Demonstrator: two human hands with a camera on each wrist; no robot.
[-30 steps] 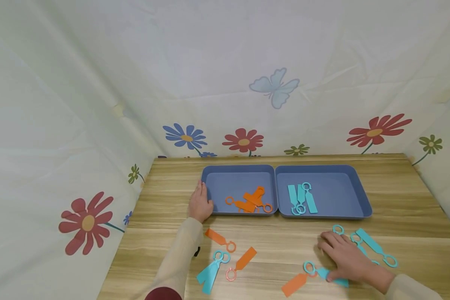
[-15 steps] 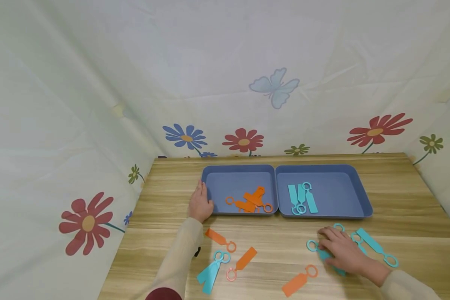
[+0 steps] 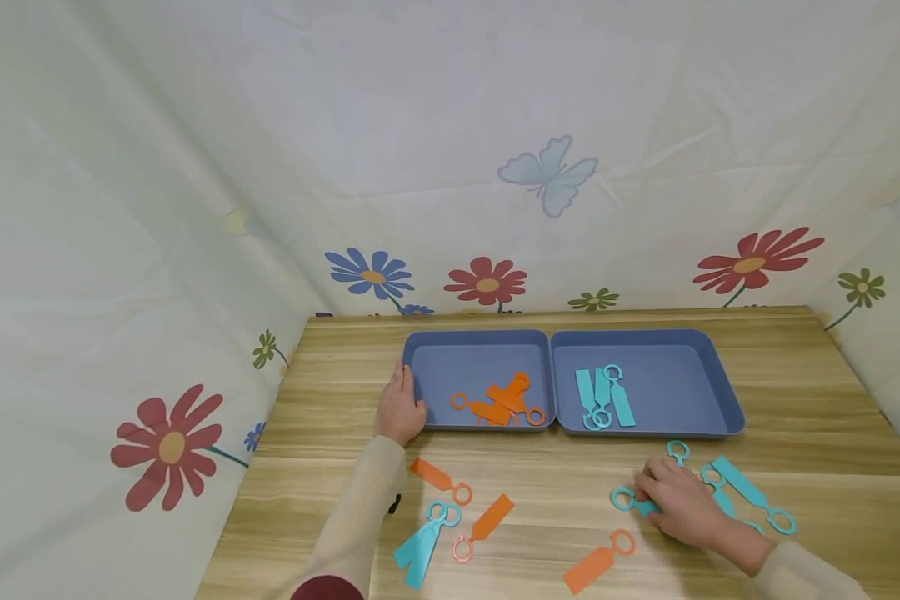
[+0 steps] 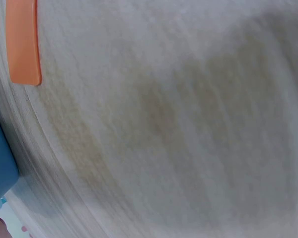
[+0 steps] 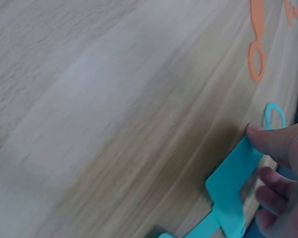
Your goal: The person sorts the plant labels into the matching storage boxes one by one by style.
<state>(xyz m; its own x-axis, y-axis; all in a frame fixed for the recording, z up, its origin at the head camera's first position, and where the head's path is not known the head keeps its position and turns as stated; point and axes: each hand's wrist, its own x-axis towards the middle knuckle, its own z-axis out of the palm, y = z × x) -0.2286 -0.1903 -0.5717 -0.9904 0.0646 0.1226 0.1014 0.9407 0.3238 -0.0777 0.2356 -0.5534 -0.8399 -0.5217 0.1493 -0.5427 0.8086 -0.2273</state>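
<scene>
Fingers of the right hand pinch a turquoise tag — the left hand, fingers extended, touches a blue tray.

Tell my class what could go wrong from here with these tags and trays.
The right fingers hold a turquoise tag close to other turquoise tags, so a neighbour might get dragged along. The left tray holds orange tags, the adjoining right tray turquoise ones; a tag could land wrongly. The left fingers rest against the left tray and could nudge it.

Wood-grain table, flowered pale sheeting, butterfly print, possibly tape
</scene>
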